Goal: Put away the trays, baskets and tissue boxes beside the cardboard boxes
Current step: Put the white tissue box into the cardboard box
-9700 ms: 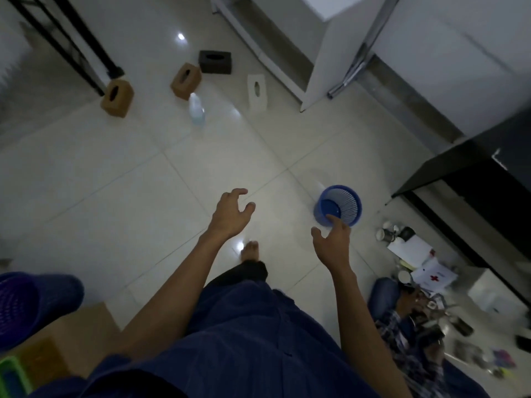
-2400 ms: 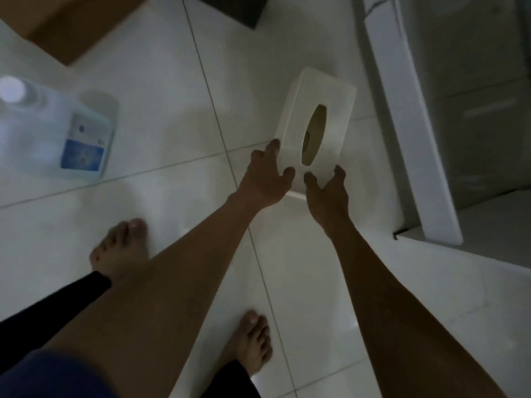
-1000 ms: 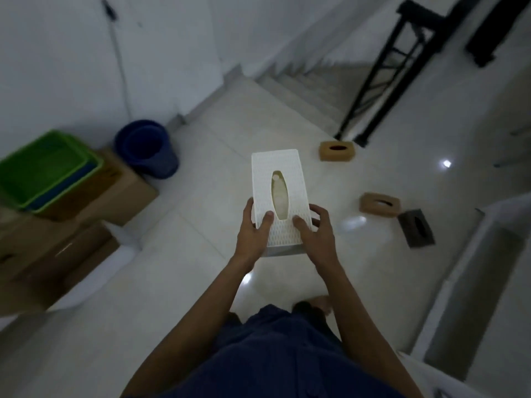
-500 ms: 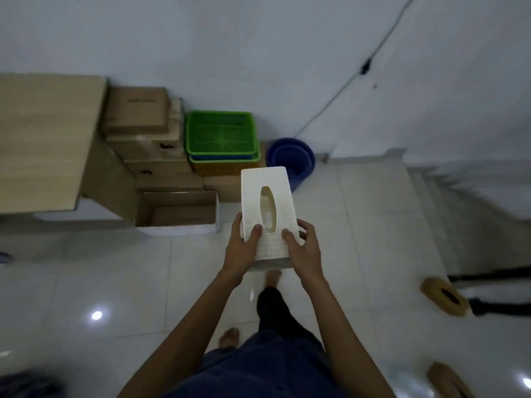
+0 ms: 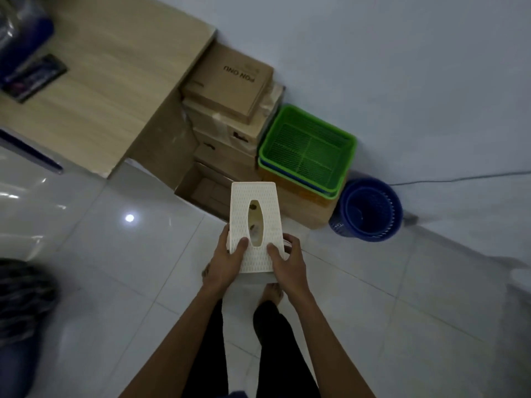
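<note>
A white perforated tissue box (image 5: 255,214) with an oval slot is held out in front of me, above the floor. My left hand (image 5: 227,261) grips its near left corner and my right hand (image 5: 287,262) grips its near right corner, thumbs on top. Beyond it a stack of cardboard boxes (image 5: 230,93) stands against the wall. A green tray (image 5: 307,150), nested on a blue tray and an orange one, sits on a low cardboard box right of the stack. Blue round baskets (image 5: 369,211), nested, stand on the floor to the right of the trays.
A wooden desk (image 5: 109,79) fills the upper left, with dark items on it. An open cardboard box (image 5: 201,191) lies on the floor at the foot of the stack. A cable (image 5: 459,178) runs along the wall base. White tiled floor spreads around my feet.
I have walked closer to the cardboard boxes and turned, so the stack, trays and baskets now lie nearer and slanted. Both hands still hold the tissue box the same way.
</note>
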